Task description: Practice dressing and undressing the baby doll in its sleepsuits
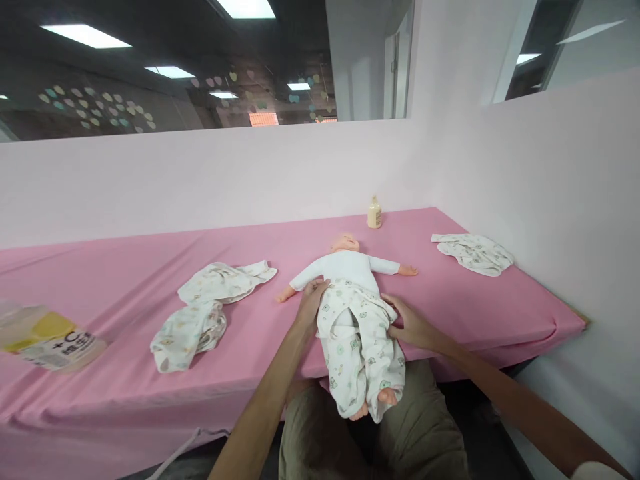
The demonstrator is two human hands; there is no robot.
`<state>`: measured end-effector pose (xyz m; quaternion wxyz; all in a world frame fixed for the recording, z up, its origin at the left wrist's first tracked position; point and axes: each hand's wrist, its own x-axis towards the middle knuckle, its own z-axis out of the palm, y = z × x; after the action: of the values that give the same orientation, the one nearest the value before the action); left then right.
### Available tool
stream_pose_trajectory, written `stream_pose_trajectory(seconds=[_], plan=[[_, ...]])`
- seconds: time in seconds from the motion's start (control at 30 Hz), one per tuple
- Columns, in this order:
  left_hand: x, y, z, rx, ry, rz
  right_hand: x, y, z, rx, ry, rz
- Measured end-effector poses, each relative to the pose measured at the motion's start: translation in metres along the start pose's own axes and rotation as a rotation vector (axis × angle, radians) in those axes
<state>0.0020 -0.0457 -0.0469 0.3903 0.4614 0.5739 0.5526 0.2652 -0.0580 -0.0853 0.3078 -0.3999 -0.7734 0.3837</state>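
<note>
A baby doll (350, 267) lies on its back on the pink-covered table (125, 267), head away from me, arms spread, in a white top. Patterned white trousers (357, 347) cover its legs, and its feet hang over the table's front edge. My left hand (311, 300) grips the trousers' waistband at the doll's left side in view. My right hand (407, 323) pinches the waistband on the other side. Both hands have their fingers closed on the cloth.
Two crumpled patterned baby garments (200, 313) lie left of the doll. Another folded garment (473, 253) lies at the far right. A small cream bottle (375, 213) stands by the back wall. A plastic packet (47, 340) rests at the left edge. My knees are below the table.
</note>
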Motion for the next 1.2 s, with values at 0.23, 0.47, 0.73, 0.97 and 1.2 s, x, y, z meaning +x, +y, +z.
stream_pose_trajectory(seconds=[0.23,0.47,0.73,0.97,1.2], plan=[[-0.042,-0.006,-0.025,0.242,-0.180,0.076,0.010,0.000,0.010,0.018,0.066,0.021],[-0.122,-0.042,-0.038,0.703,-0.326,0.265,-0.006,0.005,0.004,-0.050,-0.018,-0.023],[-0.153,-0.070,-0.017,0.908,-0.344,0.451,-0.031,0.004,0.000,-0.173,-0.153,-0.130],[-0.166,-0.064,-0.005,0.864,-0.258,0.517,-0.030,0.006,0.002,-0.154,-0.124,-0.149],[-0.163,-0.066,-0.016,0.863,-0.130,0.713,-0.046,-0.005,-0.002,-0.002,-0.184,-0.073]])
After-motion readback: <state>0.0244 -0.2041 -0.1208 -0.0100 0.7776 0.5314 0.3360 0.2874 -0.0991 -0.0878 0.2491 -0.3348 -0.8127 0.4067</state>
